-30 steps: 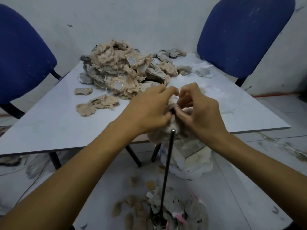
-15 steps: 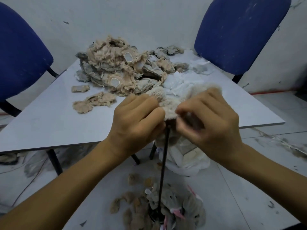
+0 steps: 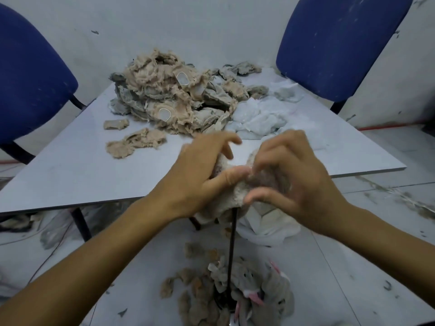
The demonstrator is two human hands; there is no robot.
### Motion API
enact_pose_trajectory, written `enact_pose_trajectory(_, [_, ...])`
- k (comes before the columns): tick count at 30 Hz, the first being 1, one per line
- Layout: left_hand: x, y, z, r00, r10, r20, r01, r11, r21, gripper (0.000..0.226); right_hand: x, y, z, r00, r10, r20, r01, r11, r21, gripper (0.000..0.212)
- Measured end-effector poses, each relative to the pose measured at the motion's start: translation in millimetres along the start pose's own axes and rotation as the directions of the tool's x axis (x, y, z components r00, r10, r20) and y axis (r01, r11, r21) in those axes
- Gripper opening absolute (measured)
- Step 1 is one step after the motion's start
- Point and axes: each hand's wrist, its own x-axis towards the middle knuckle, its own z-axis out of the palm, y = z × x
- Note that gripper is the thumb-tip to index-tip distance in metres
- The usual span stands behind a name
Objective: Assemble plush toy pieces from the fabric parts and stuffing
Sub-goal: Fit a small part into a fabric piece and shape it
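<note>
A beige plush fabric piece sits over the top of an upright black rod in front of the table's near edge. My left hand grips its left side, thumb pressed across the fabric. My right hand pinches its right side with curled fingers. On the table behind lies a big heap of beige and grey fabric parts, with white stuffing to its right. Much of the held piece is hidden by my fingers.
The white table also carries a few loose beige scraps. Blue chairs stand at left and back right. On the floor, plush pieces surround the rod's base, and a white bag lies under the table.
The fabric piece has been pulled further down over the rod's top. Both hands have shifted their hold, the left fingers now spread and the right hand lower on the piece.
</note>
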Motion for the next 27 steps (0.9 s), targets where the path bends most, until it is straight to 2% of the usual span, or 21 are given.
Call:
enact_pose_trajectory(2, [1,-6,-3,0.986,-0.027,0.162,0.039,0.997,-0.070,0.040,5,8,-6,0.993,0.091,0.071,-0.092,0.996,0.002,0.054])
enact_pose_trajectory(3, [0,-7,-4,0.986,0.004,0.168,0.009,0.997,-0.079,0.034,5,14,-9,0.977,0.140,0.158,-0.143,0.990,0.003,0.062])
enact_pose_trajectory(5, [-1,-7,-5,0.992,0.093,0.084,-0.085,0.992,-0.097,0.029,6,21,-12,0.895,0.286,0.344,-0.320,0.946,0.046,0.069])
enact_pose_trajectory(6, [-1,-6,-6,0.990,0.138,0.011,-0.136,0.986,-0.099,0.028,5,23,-12,0.867,0.325,0.378,-0.379,0.922,0.078,0.064])
enact_pose_trajectory(8, [-3,-5,-9,0.976,0.179,-0.122,-0.195,0.972,-0.133,0.022,4,22,-10,0.921,0.307,0.241,-0.349,0.924,0.157,0.051])
enact_pose_trajectory(10, [-8,-9,-11,0.979,0.161,-0.128,-0.183,0.966,-0.185,0.023,3,18,-8,0.964,0.247,0.103,-0.264,0.939,0.221,0.044])
enact_pose_trajectory(12, [-13,-12,-9,0.994,0.097,0.047,-0.088,0.983,-0.162,0.028,0,13,-3,0.973,0.196,0.119,-0.217,0.953,0.212,0.044])
enact_pose_trajectory(14, [-15,-14,-3,0.963,-0.036,0.265,0.078,0.986,-0.147,0.031,-7,11,5,0.944,0.235,0.233,-0.282,0.939,0.196,0.051])
enact_pose_trajectory(16, [-14,-13,3,0.941,-0.096,0.325,0.175,0.959,-0.223,0.036,-11,12,9,0.898,0.298,0.323,-0.378,0.899,0.223,0.052])
enact_pose_trajectory(19, [-10,-4,10,0.979,-0.043,0.200,0.092,0.966,-0.243,0.032,-13,13,9,0.889,0.343,0.302,-0.418,0.878,0.234,0.039])
enact_pose_trajectory(22, [-9,3,5,0.999,-0.038,-0.002,0.035,0.936,-0.350,0.027,-14,11,8,0.922,0.339,0.189,-0.378,0.896,0.234,0.022])
enact_pose_trajectory(24, [-8,4,0,0.994,-0.011,-0.113,-0.031,0.932,-0.362,0.027,-16,14,8,0.935,0.338,0.113,-0.355,0.910,0.213,0.015])
enact_pose_trajectory(25, [-7,5,0,0.990,0.015,-0.138,-0.061,0.940,-0.336,0.026,-19,17,9,0.938,0.333,0.100,-0.346,0.921,0.178,0.018])
enact_pose_trajectory(27, [-6,3,5,0.996,0.030,-0.087,-0.051,0.965,-0.256,0.021,-25,19,16,0.941,0.304,0.147,-0.322,0.939,0.121,0.028])
